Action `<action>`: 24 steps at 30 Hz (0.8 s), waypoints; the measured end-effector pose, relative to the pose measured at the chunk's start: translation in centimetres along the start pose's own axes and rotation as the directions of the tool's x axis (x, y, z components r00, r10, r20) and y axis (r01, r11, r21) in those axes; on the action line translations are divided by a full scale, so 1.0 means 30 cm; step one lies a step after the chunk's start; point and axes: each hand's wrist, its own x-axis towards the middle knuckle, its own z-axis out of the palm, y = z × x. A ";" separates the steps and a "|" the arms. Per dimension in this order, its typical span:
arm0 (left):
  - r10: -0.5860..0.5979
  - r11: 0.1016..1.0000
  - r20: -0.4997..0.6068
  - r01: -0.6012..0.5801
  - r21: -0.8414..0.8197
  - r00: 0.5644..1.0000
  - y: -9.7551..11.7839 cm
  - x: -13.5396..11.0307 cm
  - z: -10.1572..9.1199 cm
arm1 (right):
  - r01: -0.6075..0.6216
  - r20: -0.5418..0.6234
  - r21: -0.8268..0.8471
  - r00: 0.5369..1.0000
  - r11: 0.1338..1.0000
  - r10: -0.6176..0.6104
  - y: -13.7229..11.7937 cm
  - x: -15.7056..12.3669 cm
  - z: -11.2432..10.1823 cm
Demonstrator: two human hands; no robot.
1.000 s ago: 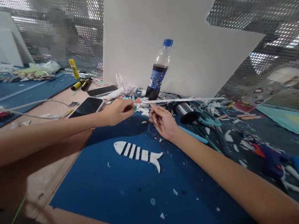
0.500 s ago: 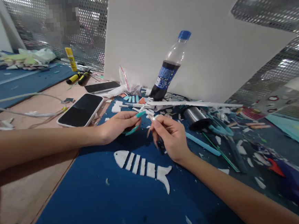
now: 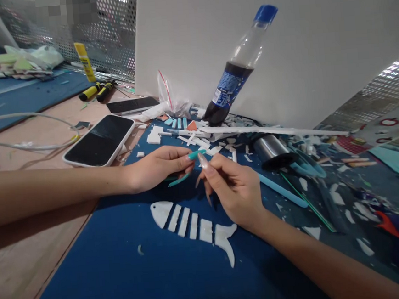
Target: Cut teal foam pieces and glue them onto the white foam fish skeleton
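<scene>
My left hand (image 3: 159, 168) is closed in a pinch over the blue mat. Narrow teal shapes (image 3: 179, 179) show at its thumb and below its fingers; whether they are a held piece or long nails I cannot tell. Just to the right, my right hand (image 3: 233, 188) is also pinched, its thumb tip close to the left thumb. What lies between its fingertips is too small to make out. Below both hands lies a white fish cut into separate pieces: a head with an eye hole (image 3: 162, 214), narrow body strips (image 3: 183, 222), a wider piece (image 3: 205, 230) and a forked tail (image 3: 226, 242).
A tilted cola bottle (image 3: 230, 82) stands behind the hands among white scraps. A phone (image 3: 100, 141) lies left, with yellow-black cutters (image 3: 91, 91) and a yellow tube (image 3: 85, 61) beyond. A wire spool (image 3: 272, 150), light-blue stick (image 3: 282, 189) and scraps lie right.
My right hand has come closer to the left, so the thumb tips now almost meet. The view has shifted nearer the table. The fish pieces keep their arrangement.
</scene>
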 end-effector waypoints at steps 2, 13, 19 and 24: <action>0.005 1.000 -0.001 -0.005 0.024 1.000 -0.001 -0.001 -0.001 | 0.005 0.004 -0.018 1.000 1.000 -0.005 -0.003 0.000 0.003; -0.004 0.999 0.015 0.005 -0.036 1.000 -0.007 -0.003 -0.001 | 0.067 -0.011 -0.108 0.998 0.992 -0.069 -0.007 -0.002 0.008; -0.014 0.998 0.033 0.016 -0.065 0.999 -0.013 -0.004 -0.003 | 0.091 -0.009 -0.109 0.996 0.990 -0.093 -0.009 0.002 0.009; -0.018 0.998 0.032 0.019 -0.057 0.999 -0.012 -0.004 -0.002 | 0.109 -0.001 -0.120 0.994 0.987 -0.110 -0.002 0.003 0.013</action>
